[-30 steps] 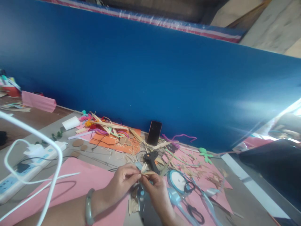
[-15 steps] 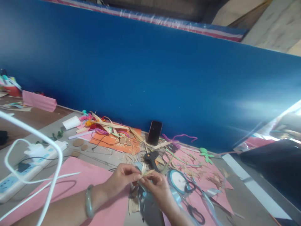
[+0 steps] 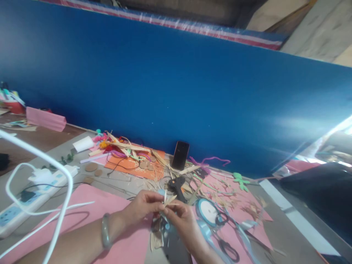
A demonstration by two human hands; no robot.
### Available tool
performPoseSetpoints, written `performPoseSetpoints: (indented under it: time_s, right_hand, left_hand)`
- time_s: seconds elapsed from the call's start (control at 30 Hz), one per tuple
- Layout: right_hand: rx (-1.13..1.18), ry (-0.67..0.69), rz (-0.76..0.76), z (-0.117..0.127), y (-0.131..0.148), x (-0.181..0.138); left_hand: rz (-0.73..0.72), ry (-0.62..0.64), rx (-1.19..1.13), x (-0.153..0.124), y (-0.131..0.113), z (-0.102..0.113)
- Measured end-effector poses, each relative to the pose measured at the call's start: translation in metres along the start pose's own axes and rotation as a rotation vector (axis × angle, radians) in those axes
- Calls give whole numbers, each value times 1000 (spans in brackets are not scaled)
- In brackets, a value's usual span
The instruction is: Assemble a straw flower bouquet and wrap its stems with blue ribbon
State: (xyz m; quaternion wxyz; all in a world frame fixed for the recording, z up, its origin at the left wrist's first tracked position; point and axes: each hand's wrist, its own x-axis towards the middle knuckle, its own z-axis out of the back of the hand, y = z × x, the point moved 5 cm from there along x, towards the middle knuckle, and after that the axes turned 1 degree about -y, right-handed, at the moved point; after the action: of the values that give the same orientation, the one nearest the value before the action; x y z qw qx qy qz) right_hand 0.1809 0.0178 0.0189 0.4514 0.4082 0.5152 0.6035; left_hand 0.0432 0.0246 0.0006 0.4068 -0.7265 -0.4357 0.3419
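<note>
Clock centred on left hand [image 3: 141, 207], 12 away from wearer. 9: low passage over bare pink sheet [image 3: 104, 201], bounded by looped white cable [image 3: 70, 180]. 8: own forearm bars the way. Obstacles: 12, blue partition [image 3: 170, 80]; 1, phone [image 3: 180, 156]; 2, glue gun [image 3: 176, 182]; 3, ribbon spool [image 3: 208, 212].

Blue partition [image 3: 176, 80], phone [image 3: 180, 155] — tilted, power strip [image 3: 39, 198]
</note>
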Motion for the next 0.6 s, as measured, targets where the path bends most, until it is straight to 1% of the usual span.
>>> performPoseSetpoints:
  time_s: [0.07, 0.2, 0.33, 0.47, 0.6]
  right_hand:
    - [-41, -24, 16, 2, 1, 1]
    - [-49, 10, 36, 2, 1, 1]
    - [-11, -17, 3, 2, -4, 2]
    - [47, -61, -54, 3, -12, 5]
    - [34, -69, -71, 2, -11, 6]
  left_hand:
    - [7, 7, 7, 0, -1, -1]
    - [10, 13, 36, 1, -2, -1]
    - [14, 5, 66, 1, -5, -1]
    - [19, -37, 8, 1, -3, -1]
    - [35, -67, -94, 2, 3, 1]
